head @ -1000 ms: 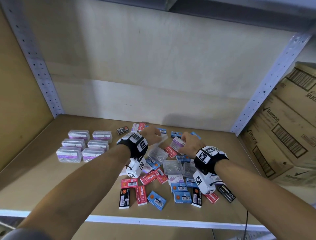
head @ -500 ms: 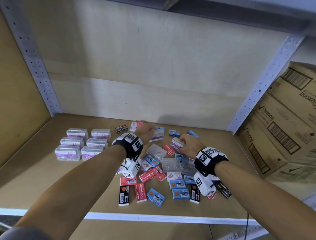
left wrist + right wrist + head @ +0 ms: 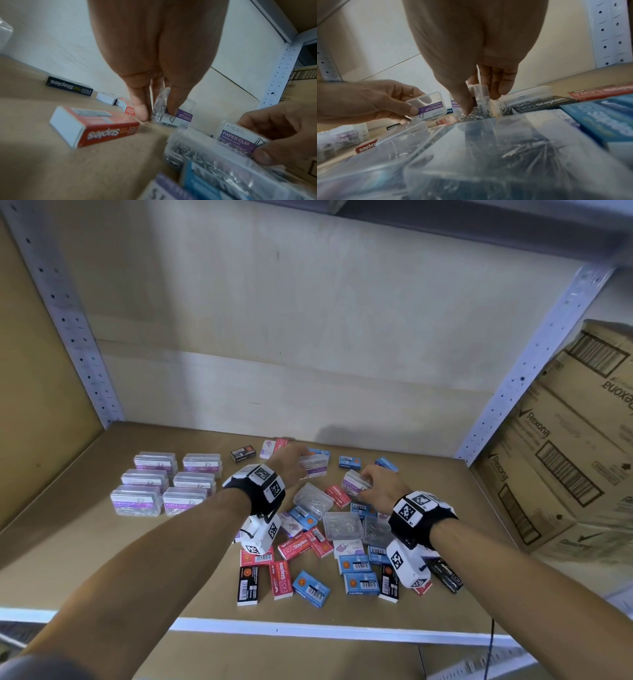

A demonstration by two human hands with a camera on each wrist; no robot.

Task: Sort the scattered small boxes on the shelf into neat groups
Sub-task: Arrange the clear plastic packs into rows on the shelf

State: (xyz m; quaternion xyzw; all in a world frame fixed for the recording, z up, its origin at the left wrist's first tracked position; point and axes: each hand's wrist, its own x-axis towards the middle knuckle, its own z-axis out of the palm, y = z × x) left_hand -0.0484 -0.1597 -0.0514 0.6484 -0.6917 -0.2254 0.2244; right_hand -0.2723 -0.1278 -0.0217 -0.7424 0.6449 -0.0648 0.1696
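Two hands work at the back of a wooden shelf point(image 3: 85, 542), each holding a clear plastic paper-clip box with a purple label. Just above the centre of the head view, the left hand point(image 3: 289, 465) grips one such box point(image 3: 313, 465) with its fingers point(image 3: 142, 111) clamped on it; in the left wrist view the box stands on edge between thumb and fingers, low over the shelf. Just right of it in the head view, the right hand point(image 3: 380, 491) pinches a second paper-clip box point(image 3: 354, 482), fingers point(image 3: 494, 86) curled round its narrow sides.

At the left of the head view, well apart from the hands, six stacks of the same purple-labelled boxes point(image 3: 164, 486) stand in a neat block of two columns and three rows. Below and between the wrists, in the lower centre of the frame, lies the scattered pile point(image 3: 329, 546): red, blue and black staple boxes, a few white boxes and several clear boxes of clips, some overlapping and at mixed angles. A single black staple box point(image 3: 244, 453) lies apart near the back wall, with a white one and a red one just right of it.

Each wrist wears a black strap with a white camera block bearing square printed markers. At the right edge of the frame, beyond the perforated metal upright point(image 3: 534, 364), sit large cardboard cartons point(image 3: 565, 457) printed "Rexona".
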